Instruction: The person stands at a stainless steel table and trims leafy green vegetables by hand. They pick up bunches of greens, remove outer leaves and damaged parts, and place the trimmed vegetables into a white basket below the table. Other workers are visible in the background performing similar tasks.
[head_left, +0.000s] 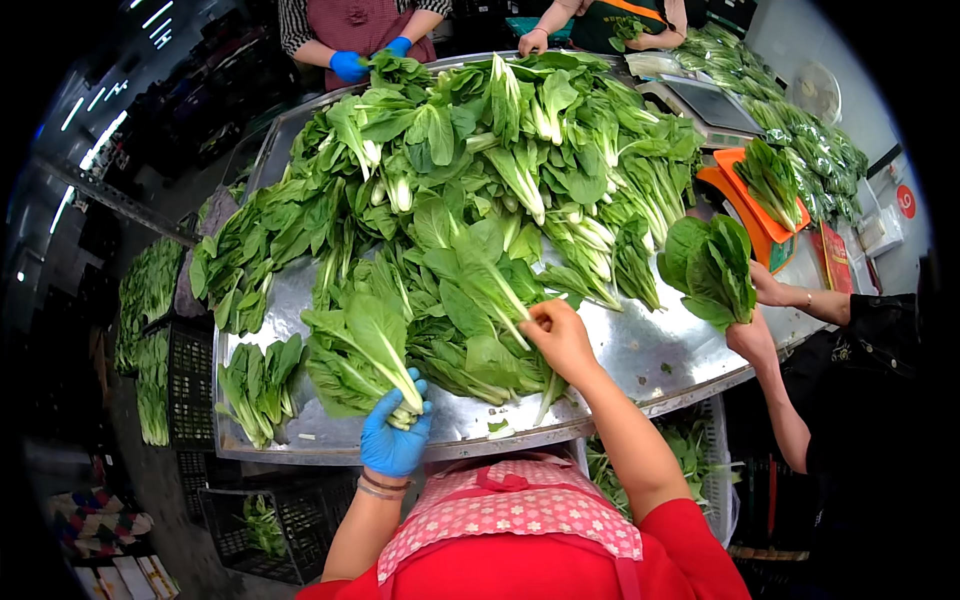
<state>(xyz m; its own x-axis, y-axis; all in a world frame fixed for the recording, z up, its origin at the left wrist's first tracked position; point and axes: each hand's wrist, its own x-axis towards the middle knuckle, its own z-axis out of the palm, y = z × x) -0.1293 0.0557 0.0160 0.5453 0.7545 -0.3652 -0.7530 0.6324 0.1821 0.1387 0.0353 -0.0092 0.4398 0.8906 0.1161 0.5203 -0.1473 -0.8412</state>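
My left hand (395, 435), in a blue glove, grips a bunch of leafy greens (360, 352) by its pale stems near the table's front edge. Bare, my right hand (559, 335) pinches the white stalk of a single leafy green (484, 274) between thumb and fingers. Under and beyond that stalk spreads a large heap of leafy greens (450, 165) on the metal table (622, 360). A smaller bunch of greens (259, 386) lies by itself at the table's left front corner.
At the right, a co-worker's hands (750, 334) hold a bunch beside an orange scale (757, 217) bearing greens. Two people stand across the table, one wearing blue gloves (349, 66). Another scale (709, 105) sits at the back right. Black crates (199, 390) stand left; a white crate (716, 465) is below.
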